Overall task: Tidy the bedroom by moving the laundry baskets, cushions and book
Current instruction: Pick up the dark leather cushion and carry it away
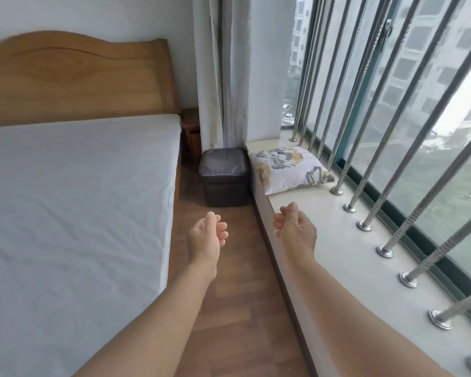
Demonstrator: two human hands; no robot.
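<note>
A white cushion [290, 168] with a blue and yellow flower print lies flat at the far end of the pale window sill [335, 240], against the wall corner. My left hand [207, 236] hovers over the wooden floor, fingers loosely curled and holding nothing. Above the sill's near edge my right hand [294, 227] is stretched forward, a short way in front of the cushion and apart from it, fingers loosely curled and empty. No laundry basket or book is in view.
A bed [74, 202] with a grey sheet and wooden headboard fills the left. A dark square stool [225, 176] stands on the floor between the bed and the sill, under the curtain [215, 72]. Metal window bars [365, 164] run along the sill's right side.
</note>
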